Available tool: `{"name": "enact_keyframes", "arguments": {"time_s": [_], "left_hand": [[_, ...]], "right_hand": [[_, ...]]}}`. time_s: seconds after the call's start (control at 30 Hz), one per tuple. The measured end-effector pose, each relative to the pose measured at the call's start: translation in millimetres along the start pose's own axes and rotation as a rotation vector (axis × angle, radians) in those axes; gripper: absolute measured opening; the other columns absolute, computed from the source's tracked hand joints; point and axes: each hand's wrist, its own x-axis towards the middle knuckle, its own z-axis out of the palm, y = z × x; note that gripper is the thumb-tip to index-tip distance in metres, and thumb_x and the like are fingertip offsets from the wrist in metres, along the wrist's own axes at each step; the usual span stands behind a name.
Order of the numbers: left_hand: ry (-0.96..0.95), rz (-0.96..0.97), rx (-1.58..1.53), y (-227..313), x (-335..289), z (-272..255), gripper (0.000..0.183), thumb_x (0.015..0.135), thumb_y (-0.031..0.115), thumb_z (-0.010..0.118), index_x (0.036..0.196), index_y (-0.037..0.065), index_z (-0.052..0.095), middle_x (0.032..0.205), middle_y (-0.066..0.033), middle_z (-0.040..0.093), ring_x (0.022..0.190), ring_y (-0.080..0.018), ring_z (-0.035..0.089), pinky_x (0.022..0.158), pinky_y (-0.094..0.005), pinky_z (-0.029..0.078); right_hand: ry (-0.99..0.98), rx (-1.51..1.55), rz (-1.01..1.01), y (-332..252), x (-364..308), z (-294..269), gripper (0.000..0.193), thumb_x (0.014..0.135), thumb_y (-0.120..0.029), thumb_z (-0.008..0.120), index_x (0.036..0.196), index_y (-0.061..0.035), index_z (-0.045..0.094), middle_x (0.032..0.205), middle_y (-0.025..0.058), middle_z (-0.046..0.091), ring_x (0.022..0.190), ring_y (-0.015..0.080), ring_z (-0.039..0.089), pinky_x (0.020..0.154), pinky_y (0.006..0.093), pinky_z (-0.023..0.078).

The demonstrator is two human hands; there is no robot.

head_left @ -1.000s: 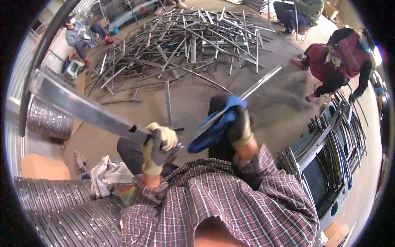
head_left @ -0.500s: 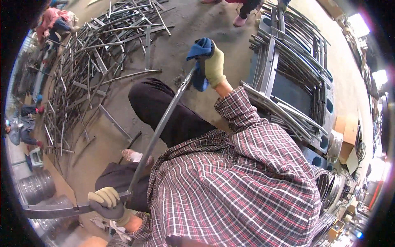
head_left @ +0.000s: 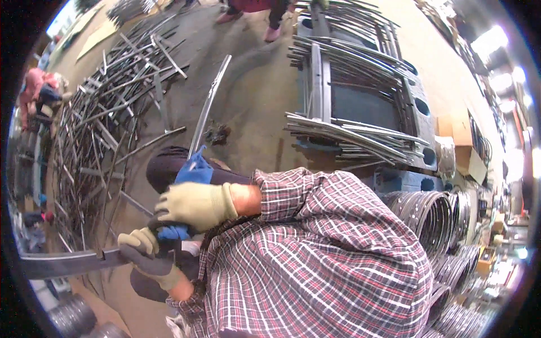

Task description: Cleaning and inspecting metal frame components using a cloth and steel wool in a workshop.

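Observation:
A long grey metal bar rises away from me past my knee, its far end over the floor. My right hand, in a pale glove with a dark palm, is closed round a blue cloth wrapped about the bar's near part. Close beside it, my left hand, gloved alike, grips the metal near the corner. From there a wider dark metal arm runs off to the left. The two arms seem to be one angled frame piece; my hands hide the joint.
A large heap of loose metal bars lies on the floor at the left. Ahead to the right, more bars are stacked on a blue pallet. Wire-like metal coils stand at my right. Co-workers are at the far left and straight ahead.
My right hand has slid the blue cloth down the bar from its far end to beside my left hand. The left hand keeps its grip. The view has turned somewhat.

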Motion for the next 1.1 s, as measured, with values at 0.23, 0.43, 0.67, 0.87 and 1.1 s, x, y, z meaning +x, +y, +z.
{"name": "enact_keyframes", "arguments": {"time_s": [0.23, 0.43, 0.67, 0.87, 1.1], "left_hand": [[-0.259, -0.041, -0.302, 0, 27, -2, 0.035, 0.104, 0.036, 0.034, 0.077, 0.013, 0.035, 0.054, 0.0025, 0.032, 0.043, -0.0074, 0.029, 0.044, -0.0238, 0.028], [-0.347, -0.101, -0.421, 20, 52, 26, 0.032, 0.104, 0.032, 0.037, 0.079, 0.012, 0.037, 0.053, 0.0032, 0.031, 0.042, -0.0071, 0.028, 0.044, -0.0240, 0.029], [-0.289, -0.197, -0.461, 64, 82, 37, 0.031, 0.104, 0.033, 0.038, 0.078, 0.016, 0.037, 0.059, 0.0062, 0.026, 0.047, -0.0043, 0.026, 0.048, -0.0229, 0.028], [-0.283, -0.178, -0.487, 83, 90, 43, 0.023, 0.101, 0.033, 0.046, 0.089, 0.013, 0.051, 0.063, 0.0064, 0.028, 0.052, -0.0055, 0.031, 0.053, -0.0238, 0.029], [-0.407, -0.318, -0.614, 104, 139, 60, 0.032, 0.098, 0.035, 0.050, 0.102, 0.004, 0.061, 0.088, -0.0100, 0.067, 0.086, -0.0248, 0.066, 0.080, -0.0385, 0.053]], "right_hand": [[-0.047, -0.143, 0.005, -2, -13, -22, 0.039, 0.064, -0.016, 0.069, 0.102, -0.0091, 0.063, 0.101, 0.0074, 0.061, 0.099, 0.0280, 0.059, 0.082, 0.0414, 0.048], [0.023, -0.513, -0.042, -8, -11, -17, 0.033, 0.072, -0.022, 0.062, 0.103, -0.0122, 0.061, 0.094, 0.0045, 0.057, 0.093, 0.0237, 0.056, 0.073, 0.0384, 0.047], [-0.007, -0.608, -0.064, 9, 9, -34, 0.030, 0.077, -0.022, 0.060, 0.106, -0.0147, 0.066, 0.111, 0.0083, 0.058, 0.099, 0.0277, 0.057, 0.071, 0.0386, 0.051], [0.320, -0.582, -0.063, 32, 14, -45, 0.051, 0.068, -0.028, 0.067, 0.116, -0.0111, 0.062, 0.101, 0.0095, 0.061, 0.094, 0.0301, 0.056, 0.081, 0.0425, 0.044], [0.825, -0.418, 0.002, 13, 30, -63, 0.043, 0.061, -0.016, 0.074, 0.102, -0.0067, 0.064, 0.095, 0.0119, 0.063, 0.087, 0.0336, 0.060, 0.078, 0.0415, 0.047]]}}
